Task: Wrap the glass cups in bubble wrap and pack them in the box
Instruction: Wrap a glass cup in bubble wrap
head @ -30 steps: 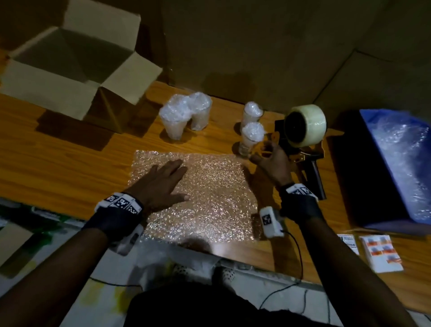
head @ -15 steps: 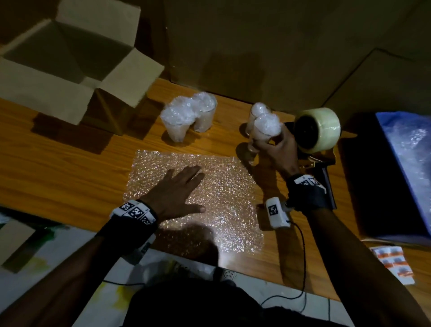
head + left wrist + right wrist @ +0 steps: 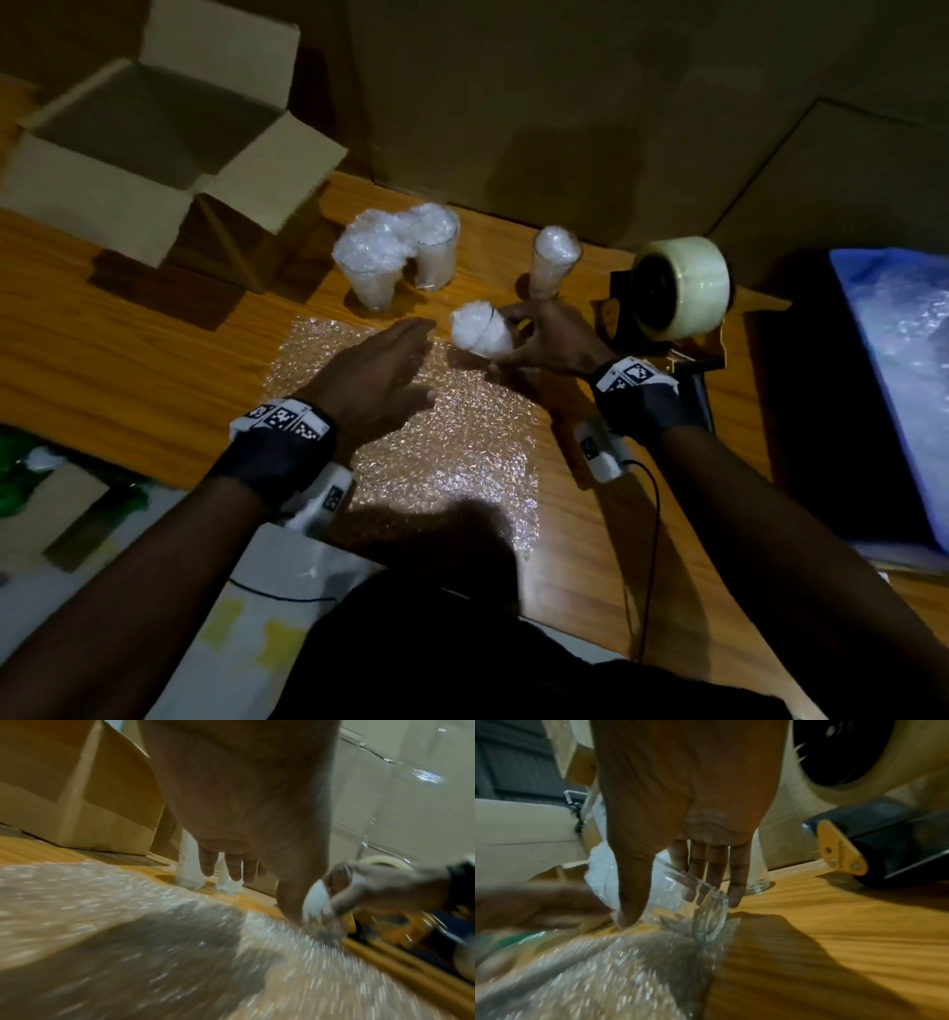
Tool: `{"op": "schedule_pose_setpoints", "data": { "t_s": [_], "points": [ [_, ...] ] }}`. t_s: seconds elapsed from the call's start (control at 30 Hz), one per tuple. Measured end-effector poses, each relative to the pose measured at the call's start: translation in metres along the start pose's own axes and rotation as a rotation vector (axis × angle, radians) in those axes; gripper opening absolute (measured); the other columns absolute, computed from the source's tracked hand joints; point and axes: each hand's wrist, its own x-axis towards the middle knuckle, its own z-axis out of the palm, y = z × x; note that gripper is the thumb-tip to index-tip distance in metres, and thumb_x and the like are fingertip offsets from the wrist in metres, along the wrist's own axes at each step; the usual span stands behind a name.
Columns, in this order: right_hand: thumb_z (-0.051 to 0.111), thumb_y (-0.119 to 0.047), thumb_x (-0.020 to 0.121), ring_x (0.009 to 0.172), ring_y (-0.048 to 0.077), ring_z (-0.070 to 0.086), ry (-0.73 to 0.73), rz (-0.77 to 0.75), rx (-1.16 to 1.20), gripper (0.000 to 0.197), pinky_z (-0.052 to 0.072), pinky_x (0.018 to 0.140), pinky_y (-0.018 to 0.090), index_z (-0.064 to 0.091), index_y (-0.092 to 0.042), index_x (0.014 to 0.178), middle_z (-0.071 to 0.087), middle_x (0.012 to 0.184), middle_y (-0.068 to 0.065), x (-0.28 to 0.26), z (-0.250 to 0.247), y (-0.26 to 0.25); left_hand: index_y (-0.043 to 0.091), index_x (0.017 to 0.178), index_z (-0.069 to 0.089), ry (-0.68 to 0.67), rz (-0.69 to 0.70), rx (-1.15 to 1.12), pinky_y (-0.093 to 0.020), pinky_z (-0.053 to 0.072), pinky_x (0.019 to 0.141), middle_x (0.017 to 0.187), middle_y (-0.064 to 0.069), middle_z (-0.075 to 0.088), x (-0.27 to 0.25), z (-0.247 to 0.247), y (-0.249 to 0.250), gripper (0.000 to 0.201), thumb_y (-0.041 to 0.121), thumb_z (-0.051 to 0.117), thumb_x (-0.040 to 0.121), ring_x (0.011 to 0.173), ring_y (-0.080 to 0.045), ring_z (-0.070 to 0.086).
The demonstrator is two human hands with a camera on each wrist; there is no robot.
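My right hand (image 3: 544, 339) grips a glass cup (image 3: 480, 334) stuffed with white wrap, tilted on its side over the far right corner of the bubble wrap sheet (image 3: 441, 437). In the right wrist view the cup's clear base (image 3: 706, 914) touches the sheet (image 3: 618, 973), thumb in front and fingers (image 3: 716, 870) behind. My left hand (image 3: 380, 370) hovers open above the sheet, fingers pointing at the cup; the left wrist view shows it (image 3: 246, 821) blurred beside the cup (image 3: 316, 900). Three more stuffed cups stand behind: two together (image 3: 395, 257), one alone (image 3: 552, 262). The open cardboard box (image 3: 154, 149) stands at the far left.
A tape dispenser (image 3: 678, 293) with a large clear roll sits just right of my right hand. At the far right a dark case holds blue-tinted bubble wrap (image 3: 904, 370). The wooden table (image 3: 128, 334) ends near me, with floor clutter below at left.
My right hand has lifted one stuffed cup from beside the dispenser, tipped it over and brought it left onto the sheet's corner. My left hand has risen off the sheet toward the cup.
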Motion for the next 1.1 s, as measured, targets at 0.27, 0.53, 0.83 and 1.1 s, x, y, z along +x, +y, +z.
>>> {"op": "schedule_pose_setpoints", "data": {
  "t_s": [0.27, 0.53, 0.83, 1.1],
  "points": [
    [0.088, -0.032, 0.07, 0.089, 0.014, 0.066, 0.001, 0.028, 0.041, 0.039, 0.055, 0.077, 0.039, 0.071, -0.024, 0.105, 0.073, 0.098, -0.007, -0.006, 0.012, 0.004, 0.02, 0.152, 0.04, 0.05, 0.115, -0.175, -0.044, 0.046, 0.103, 0.153, -0.007, 0.044, 0.045, 0.007, 0.016, 0.071, 0.038, 0.071, 0.09, 0.134, -0.027, 0.047],
    [0.068, -0.007, 0.091, 0.104, 0.011, 0.062, 0.183, 0.326, 0.236, 0.032, 0.05, 0.09, 0.029, 0.066, -0.007, 0.124, 0.067, 0.124, 0.005, -0.034, -0.009, 0.034, 0.019, 0.139, 0.053, 0.02, 0.19, -0.22, -0.032, 0.047, 0.094, 0.141, -0.002, 0.053, 0.064, 0.009, 0.004, 0.063, 0.025, 0.081, 0.083, 0.12, -0.02, 0.053],
    [0.076, -0.034, 0.086, 0.118, 0.016, 0.057, -0.129, 0.292, 0.231, 0.054, 0.047, 0.095, 0.027, 0.06, -0.01, 0.132, 0.061, 0.131, 0.003, -0.022, -0.009, 0.024, 0.031, 0.124, 0.051, -0.014, 0.227, -0.257, -0.039, 0.057, 0.077, 0.123, 0.008, 0.062, 0.058, 0.009, 0.005, 0.061, 0.033, 0.087, 0.074, 0.1, -0.017, 0.063],
    [0.085, -0.03, 0.076, 0.105, 0.019, 0.061, -0.149, 0.213, 0.194, 0.054, 0.053, 0.092, 0.037, 0.066, -0.009, 0.123, 0.063, 0.115, 0.001, -0.022, -0.005, 0.03, 0.032, 0.125, 0.049, 0.07, 0.22, -0.214, -0.034, 0.054, 0.067, 0.123, 0.01, 0.06, 0.041, 0.015, 0.018, 0.056, 0.023, 0.081, 0.08, 0.087, -0.018, 0.062]
  ]
}}
